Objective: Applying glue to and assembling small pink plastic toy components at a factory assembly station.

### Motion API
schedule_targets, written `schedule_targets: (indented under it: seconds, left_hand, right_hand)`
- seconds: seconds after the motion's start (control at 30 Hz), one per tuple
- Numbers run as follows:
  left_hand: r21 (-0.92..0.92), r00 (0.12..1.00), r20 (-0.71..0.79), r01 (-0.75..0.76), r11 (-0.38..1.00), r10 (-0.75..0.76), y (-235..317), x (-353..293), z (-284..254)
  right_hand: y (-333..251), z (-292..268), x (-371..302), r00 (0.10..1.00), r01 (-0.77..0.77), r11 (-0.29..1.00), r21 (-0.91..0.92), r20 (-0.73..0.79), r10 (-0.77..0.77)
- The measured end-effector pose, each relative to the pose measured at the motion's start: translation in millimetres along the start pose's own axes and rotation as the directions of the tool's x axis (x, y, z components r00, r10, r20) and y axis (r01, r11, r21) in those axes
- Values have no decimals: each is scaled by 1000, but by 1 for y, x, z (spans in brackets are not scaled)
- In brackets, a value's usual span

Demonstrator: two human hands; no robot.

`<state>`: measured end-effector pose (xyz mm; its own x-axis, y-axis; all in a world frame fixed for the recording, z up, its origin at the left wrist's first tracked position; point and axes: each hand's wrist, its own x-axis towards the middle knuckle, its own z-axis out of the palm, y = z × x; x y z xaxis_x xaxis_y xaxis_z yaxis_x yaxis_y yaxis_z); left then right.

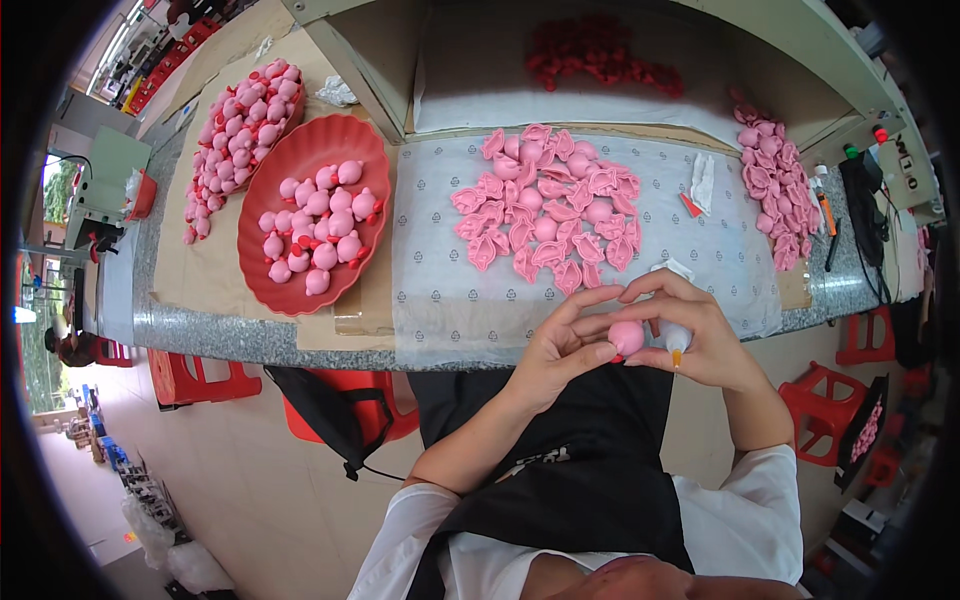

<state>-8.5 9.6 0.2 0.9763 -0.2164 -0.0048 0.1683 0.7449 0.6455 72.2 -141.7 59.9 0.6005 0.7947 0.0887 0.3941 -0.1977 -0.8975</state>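
Note:
Just past the table's front edge, my left hand [568,345] grips a small round pink piece [627,338] with a bit of red at its underside. My right hand [702,335] is closed around a small white glue bottle [676,340], its amber nozzle tip pointing down. The fingers of both hands meet above the pink piece. Beyond my hands, a spread of pink molded parts [545,228] lies on white printed paper [430,290]; some are round balls, others hollow, wavy-edged shells.
Left of the paper stands a red scalloped bowl [262,285] holding round pink-and-red pieces. A heap of similar pieces [235,135] lies farther left. More pink parts [775,195] sit at right, near an orange pen-like tool [828,215]. A shelf frame [365,70] rises behind.

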Motion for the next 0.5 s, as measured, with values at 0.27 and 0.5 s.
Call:
schedule_targets:
  seconds: [0.27,0.5]
  left_hand:
    - [413,999,5,-33,910,33,14,7,-12]
    - [508,960,264,-225,832,99,20,25,-14]
  right_hand:
    - [16,1,2,996,-76,954,290,-19,85]
    - [24,9,0,905,-381,367,849,261,336]
